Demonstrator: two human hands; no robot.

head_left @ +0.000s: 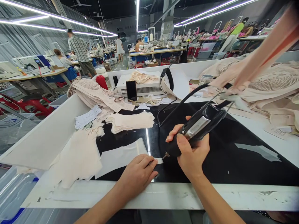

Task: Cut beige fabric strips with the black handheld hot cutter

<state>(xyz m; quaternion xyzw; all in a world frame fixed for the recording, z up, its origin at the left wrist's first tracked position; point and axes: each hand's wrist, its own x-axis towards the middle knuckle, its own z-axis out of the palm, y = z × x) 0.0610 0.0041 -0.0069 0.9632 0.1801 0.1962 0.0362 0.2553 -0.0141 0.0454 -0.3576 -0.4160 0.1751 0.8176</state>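
Observation:
My right hand [190, 151] is wrapped around a black and silver corded hand tool [196, 129], its tip pointing down at the black worktop [233, 155] near a small white fabric piece [159, 160]. My left hand [137, 174] lies flat, fingers together, pressing that piece of white fabric on the worktop near the front edge. A larger white fabric sheet [119, 157] lies just left of it. The tool's black cable [184, 99] runs back across the table.
A stack of cream fabric pieces [130, 121] and cut cream scraps [77, 158] lie to the left. A white machine box [144, 84], a phone [131, 90] and a red bottle [102, 81] stand at the back. Pink garments [268, 84] pile on the right. People work at distant tables.

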